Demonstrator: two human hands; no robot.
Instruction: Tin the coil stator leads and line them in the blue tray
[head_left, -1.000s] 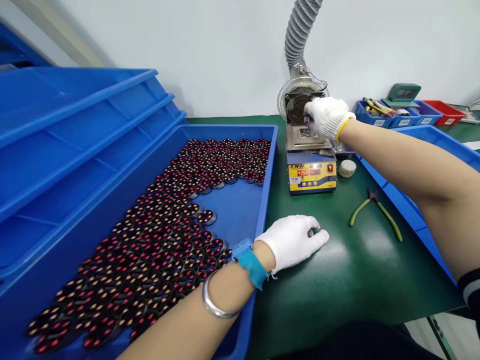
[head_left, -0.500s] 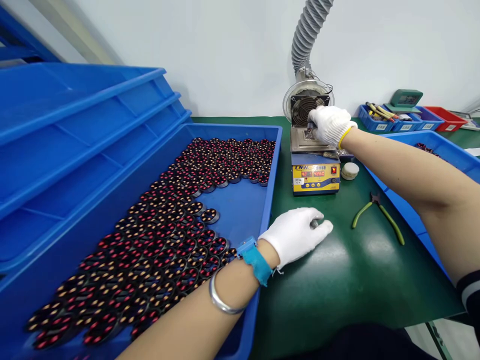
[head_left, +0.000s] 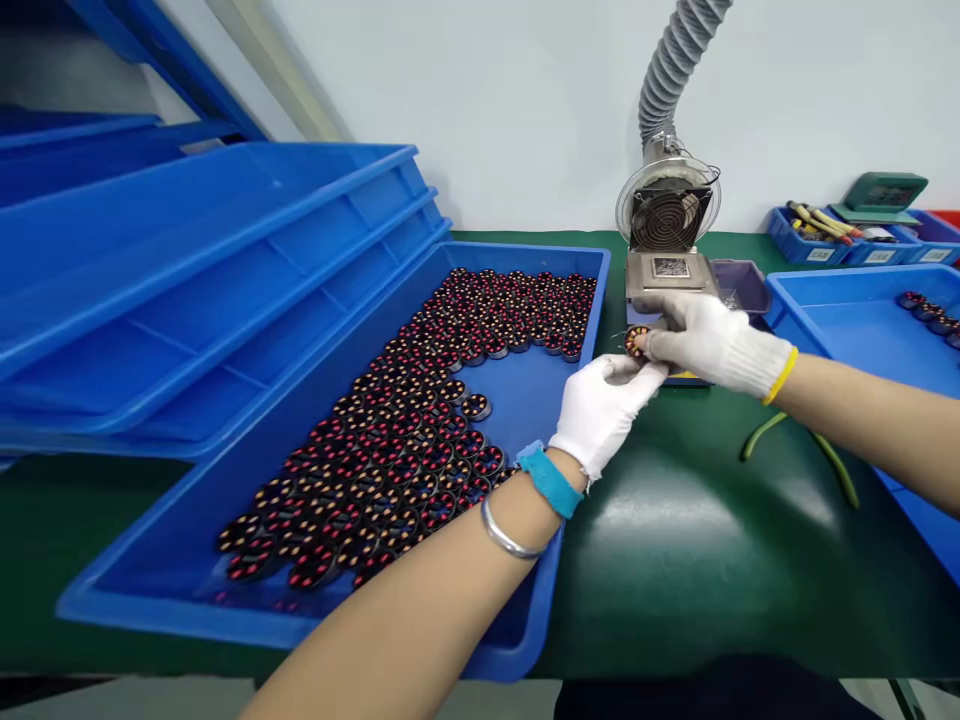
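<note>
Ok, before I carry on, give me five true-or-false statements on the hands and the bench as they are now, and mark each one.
1. A round part is held by the right hand. True.
2. The left hand is bare. False: the left hand wears a white glove.
3. More loose parts show in the left tray than in the right tray. True.
4. The green-handled tool lies in a blue tray. False: the green handles that show lie on the green table.
5. A grey corrugated hose comes down behind the metal-topped unit. True.
</note>
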